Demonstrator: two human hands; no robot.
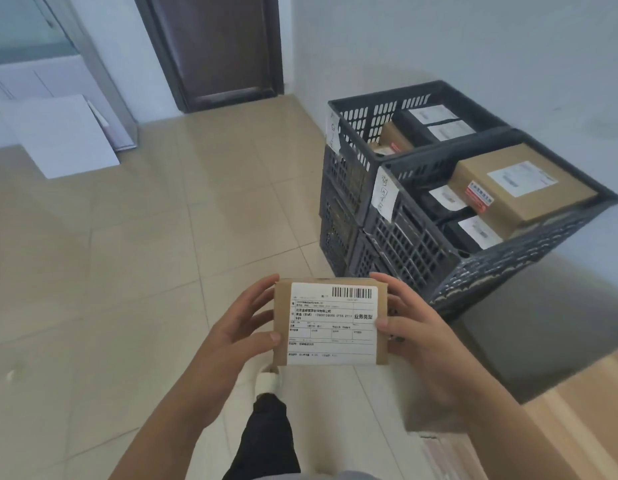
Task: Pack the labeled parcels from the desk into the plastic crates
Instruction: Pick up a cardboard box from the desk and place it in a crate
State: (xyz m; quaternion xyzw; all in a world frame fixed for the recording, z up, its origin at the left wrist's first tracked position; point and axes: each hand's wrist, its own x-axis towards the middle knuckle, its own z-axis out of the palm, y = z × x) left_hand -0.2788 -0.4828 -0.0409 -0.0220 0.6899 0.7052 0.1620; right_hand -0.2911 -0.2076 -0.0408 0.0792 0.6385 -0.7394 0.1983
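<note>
Brown cardboard parcel [330, 322]: your left hand [231, 327] and right hand [418, 337] grip its short ends. The black crates [415, 237] stand ahead, nearer your right hand.

Desk [577, 420] cut off by the edge; crate labels [387, 194] unreadable

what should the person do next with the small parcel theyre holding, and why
Probably carry the small parcel forward and to the right, toward the crates. The left hand and right hand grip its sides with the label up, well short of the crates. The near crate's big brown box fills much of it; the far crate seems to have more room.
</note>
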